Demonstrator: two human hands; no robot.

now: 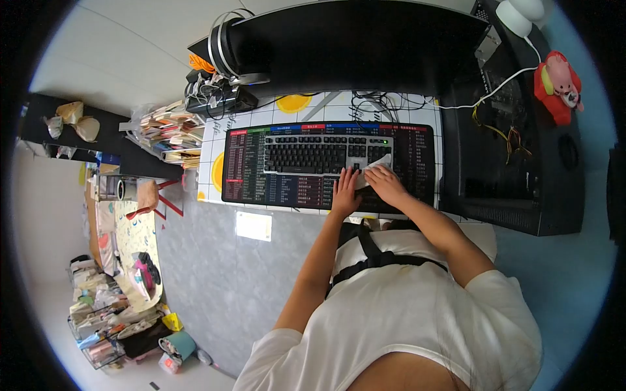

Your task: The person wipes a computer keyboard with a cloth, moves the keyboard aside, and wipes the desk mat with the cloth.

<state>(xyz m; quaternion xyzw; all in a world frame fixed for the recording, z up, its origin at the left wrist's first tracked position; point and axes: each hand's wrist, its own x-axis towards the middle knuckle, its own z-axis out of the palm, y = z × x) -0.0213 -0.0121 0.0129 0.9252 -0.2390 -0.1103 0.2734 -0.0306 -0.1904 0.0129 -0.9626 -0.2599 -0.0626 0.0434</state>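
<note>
A dark keyboard (305, 156) with a light frame lies on a long black desk mat (417, 163) printed with coloured headings and small text. My right hand (386, 185) presses a white cloth (385, 160), possibly a tissue, against the keyboard's lower right part, by the number keys. Some of the cloth is hidden beneath the fingers. My left hand (346, 194) rests flat at the keyboard's front edge, fingers stretched out, close to the cloth's left end. A small green light glows at the keyboard's upper right corner.
Behind the keyboard stands a wide black monitor (352, 49), with cables (375, 107) below it. Headphones (223, 49) hang at its left. On the right is a black computer case (515, 189) bearing a red and pink plush toy (559, 88). Papers (171, 130) are stacked left.
</note>
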